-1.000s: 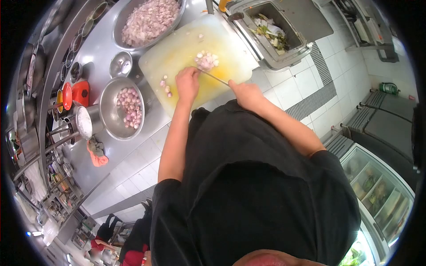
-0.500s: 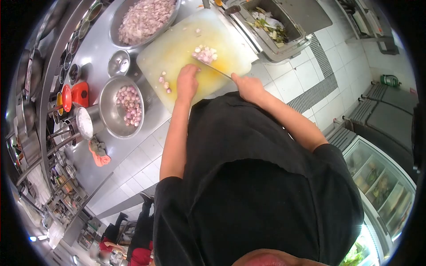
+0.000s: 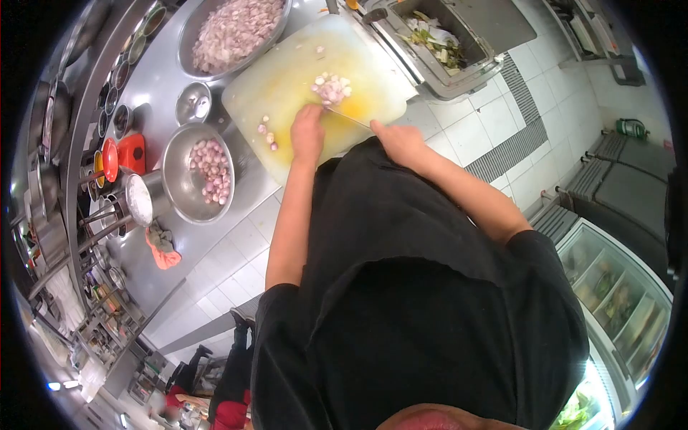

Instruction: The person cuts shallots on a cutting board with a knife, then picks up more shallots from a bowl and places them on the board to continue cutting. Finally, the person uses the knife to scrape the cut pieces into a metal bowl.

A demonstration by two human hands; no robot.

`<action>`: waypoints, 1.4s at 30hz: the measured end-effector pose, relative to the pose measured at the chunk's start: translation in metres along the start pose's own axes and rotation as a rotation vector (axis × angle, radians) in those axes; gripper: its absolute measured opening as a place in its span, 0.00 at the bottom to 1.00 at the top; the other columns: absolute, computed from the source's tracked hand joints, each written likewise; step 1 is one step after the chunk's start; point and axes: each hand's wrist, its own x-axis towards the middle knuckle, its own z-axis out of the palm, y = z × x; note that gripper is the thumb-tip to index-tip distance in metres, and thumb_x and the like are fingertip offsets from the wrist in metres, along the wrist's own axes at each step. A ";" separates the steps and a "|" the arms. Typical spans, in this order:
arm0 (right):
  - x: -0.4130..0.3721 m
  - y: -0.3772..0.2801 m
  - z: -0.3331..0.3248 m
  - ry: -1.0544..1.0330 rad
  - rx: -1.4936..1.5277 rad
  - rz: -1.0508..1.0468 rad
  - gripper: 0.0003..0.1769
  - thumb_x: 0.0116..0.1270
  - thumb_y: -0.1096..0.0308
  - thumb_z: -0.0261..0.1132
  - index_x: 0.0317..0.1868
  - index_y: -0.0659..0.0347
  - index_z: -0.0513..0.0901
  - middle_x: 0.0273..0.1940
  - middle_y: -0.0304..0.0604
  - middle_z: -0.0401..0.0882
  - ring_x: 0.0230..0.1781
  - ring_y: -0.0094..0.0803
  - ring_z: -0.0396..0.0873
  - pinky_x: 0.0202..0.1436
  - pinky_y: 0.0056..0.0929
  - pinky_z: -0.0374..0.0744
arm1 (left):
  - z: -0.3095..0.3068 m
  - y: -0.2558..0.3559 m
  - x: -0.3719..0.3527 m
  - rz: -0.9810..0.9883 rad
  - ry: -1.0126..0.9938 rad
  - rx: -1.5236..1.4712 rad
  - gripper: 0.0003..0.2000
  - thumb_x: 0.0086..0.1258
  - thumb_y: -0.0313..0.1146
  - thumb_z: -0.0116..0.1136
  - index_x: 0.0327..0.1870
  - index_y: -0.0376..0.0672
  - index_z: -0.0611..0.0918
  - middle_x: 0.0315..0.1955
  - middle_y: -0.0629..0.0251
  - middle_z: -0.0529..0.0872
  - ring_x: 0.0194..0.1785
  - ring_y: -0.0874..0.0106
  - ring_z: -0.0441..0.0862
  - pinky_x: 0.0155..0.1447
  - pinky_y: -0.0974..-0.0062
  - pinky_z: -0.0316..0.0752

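Note:
My right hand [image 3: 400, 143] is closed around the handle of a kitchen knife [image 3: 350, 117]. The blade points left across the yellow-stained white cutting board [image 3: 276, 82], its tip close to the fingers of my left hand [image 3: 308, 130]. Those fingers are curled down on the board, pinching what looks like a small shallot, mostly hidden. Just beyond the blade lies a pile of cut shallots [image 3: 332, 88]. Several whole peeled shallots [image 3: 266, 134] rest on the board to the left of my left hand.
Left of the board stand a steel bowl of whole shallots [image 3: 210, 170], a small steel bowl [image 3: 193, 104] and a large bowl of sliced shallots [image 3: 236, 34]. An orange cloth [image 3: 163, 251] lies near the counter's edge. A grey bin [image 3: 437, 54] holds scraps. Another person's legs show at lower left.
My left hand has shifted slightly right, toward the knife tip. The blade has drawn back and a little lower, away from the cut pile's left edge.

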 end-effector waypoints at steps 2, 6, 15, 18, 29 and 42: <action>0.008 0.002 0.002 -0.026 -0.014 -0.013 0.13 0.71 0.74 0.60 0.54 0.58 0.72 0.31 0.49 0.89 0.34 0.49 0.91 0.33 0.47 0.85 | 0.006 -0.006 -0.001 0.008 0.020 0.007 0.10 0.66 0.19 0.56 0.43 0.39 0.86 0.42 0.55 0.88 0.48 0.51 0.84 0.53 0.56 0.80; 0.000 -0.004 -0.009 -0.014 0.018 -0.022 0.13 0.70 0.74 0.60 0.53 0.58 0.72 0.31 0.49 0.89 0.33 0.49 0.90 0.33 0.48 0.85 | -0.002 0.002 0.002 0.023 0.048 0.017 0.03 0.68 0.21 0.63 0.40 0.39 0.86 0.38 0.55 0.89 0.45 0.52 0.87 0.50 0.58 0.81; 0.003 -0.005 -0.001 0.001 0.055 -0.015 0.13 0.71 0.74 0.58 0.54 0.60 0.73 0.32 0.52 0.88 0.34 0.53 0.90 0.35 0.52 0.84 | -0.003 0.004 0.000 0.002 0.064 -0.024 0.02 0.67 0.21 0.64 0.38 0.38 0.84 0.37 0.53 0.88 0.44 0.51 0.86 0.50 0.57 0.81; 0.001 -0.008 -0.007 -0.008 0.066 -0.044 0.14 0.69 0.75 0.59 0.54 0.60 0.74 0.32 0.52 0.88 0.35 0.54 0.89 0.36 0.52 0.84 | -0.002 0.004 -0.001 -0.015 0.072 -0.012 0.02 0.67 0.21 0.64 0.37 0.38 0.84 0.37 0.54 0.88 0.44 0.52 0.86 0.50 0.58 0.81; 0.008 0.001 0.003 -0.027 0.143 -0.043 0.16 0.66 0.77 0.61 0.54 0.62 0.72 0.32 0.56 0.87 0.37 0.57 0.88 0.38 0.54 0.83 | -0.001 0.005 -0.004 -0.022 0.067 -0.015 0.04 0.66 0.21 0.62 0.38 0.40 0.86 0.37 0.57 0.88 0.46 0.53 0.85 0.50 0.57 0.81; 0.004 -0.009 -0.006 -0.111 0.079 -0.012 0.20 0.65 0.75 0.62 0.58 0.59 0.73 0.35 0.55 0.88 0.38 0.56 0.89 0.38 0.53 0.83 | -0.072 -0.025 0.022 -0.244 0.180 0.425 0.04 0.64 0.22 0.61 0.38 0.36 0.86 0.40 0.47 0.88 0.48 0.46 0.84 0.56 0.53 0.77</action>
